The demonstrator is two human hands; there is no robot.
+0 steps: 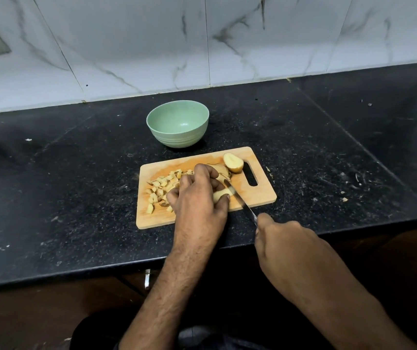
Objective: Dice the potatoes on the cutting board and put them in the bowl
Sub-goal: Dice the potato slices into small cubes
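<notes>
A wooden cutting board [258, 195] lies on the black counter. My left hand [197, 195] holds a pale potato piece [221, 194] down on the board, fingers curled over it. My right hand [285, 238] grips the handle of a knife [240, 199], whose blade rests against that piece. Several potato dice [159, 185] are heaped on the board's left half. A potato half [233, 162] lies cut side up at the far right corner. The green bowl [177, 127] stands behind the board and holds nothing.
The black stone counter [76, 185] runs to a marble-tiled wall behind. Small scraps lie on it to the right of the board. Its front edge is just below my hands, with a cabinet handle [147, 279] underneath.
</notes>
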